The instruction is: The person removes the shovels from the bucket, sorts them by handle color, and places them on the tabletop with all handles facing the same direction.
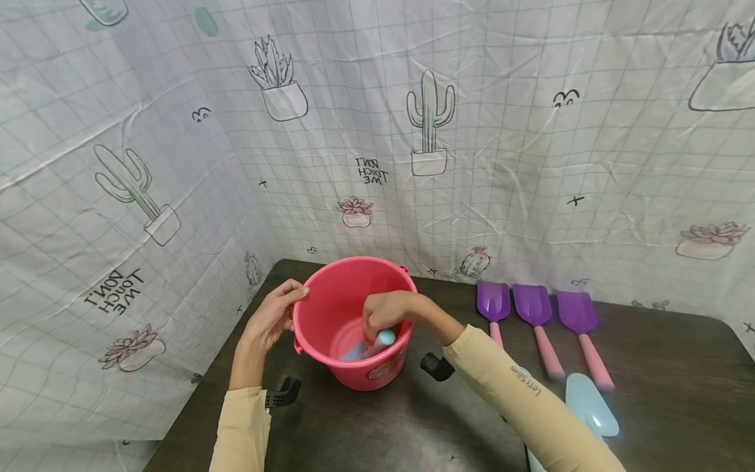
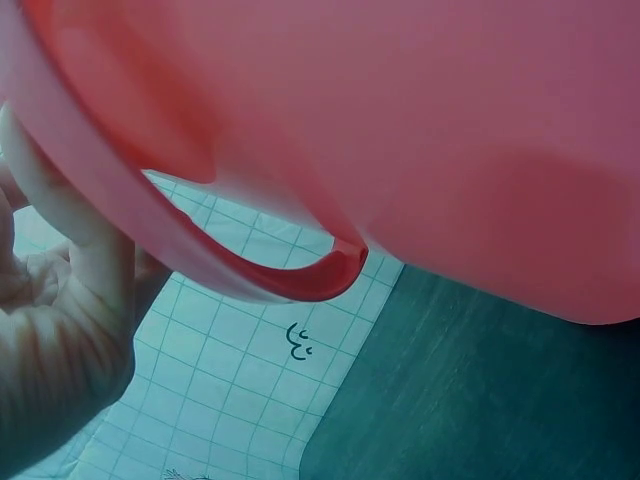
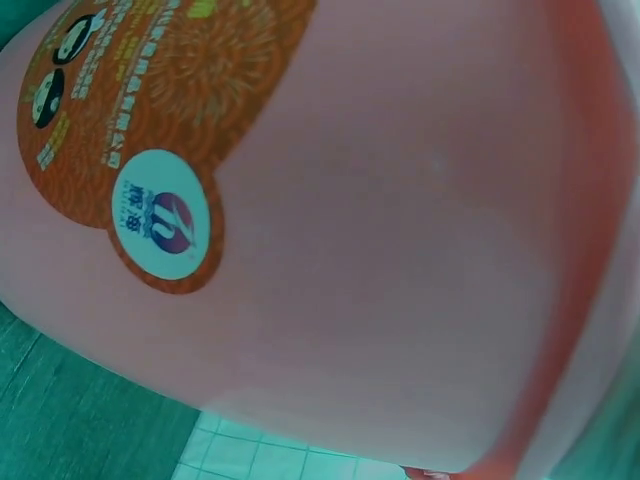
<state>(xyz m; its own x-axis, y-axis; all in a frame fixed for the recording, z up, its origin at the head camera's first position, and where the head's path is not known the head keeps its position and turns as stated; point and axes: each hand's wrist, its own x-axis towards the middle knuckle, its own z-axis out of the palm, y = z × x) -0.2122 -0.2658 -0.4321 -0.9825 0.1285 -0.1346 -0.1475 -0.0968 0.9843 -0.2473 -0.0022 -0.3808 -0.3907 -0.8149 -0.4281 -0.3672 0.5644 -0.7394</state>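
Observation:
A pink bucket (image 1: 367, 377) stands on the dark table, open side up. My left hand (image 1: 272, 316) holds its left rim, thumb over the edge and fingers outside; the left wrist view shows this hand (image 2: 75, 270) at the rim (image 2: 110, 180). Down inside the bucket, my right hand (image 1: 386, 313) has its fingers curled at a small shovel (image 1: 383, 341) with a pink handle and pale teal end. A light blue blade (image 1: 354, 352) shows beside it near the bottom. In the right wrist view the bucket wall (image 3: 350, 230) hides that hand.
To the right lie a purple shovel (image 1: 493, 301), another purple shovel (image 1: 533, 305) and a third purple shovel (image 1: 578, 311), all pink-handled. A light blue blade (image 1: 590, 403) lies nearer, partly behind the right sleeve (image 1: 519, 393). A cactus-print curtain (image 1: 507, 164) hangs behind the table.

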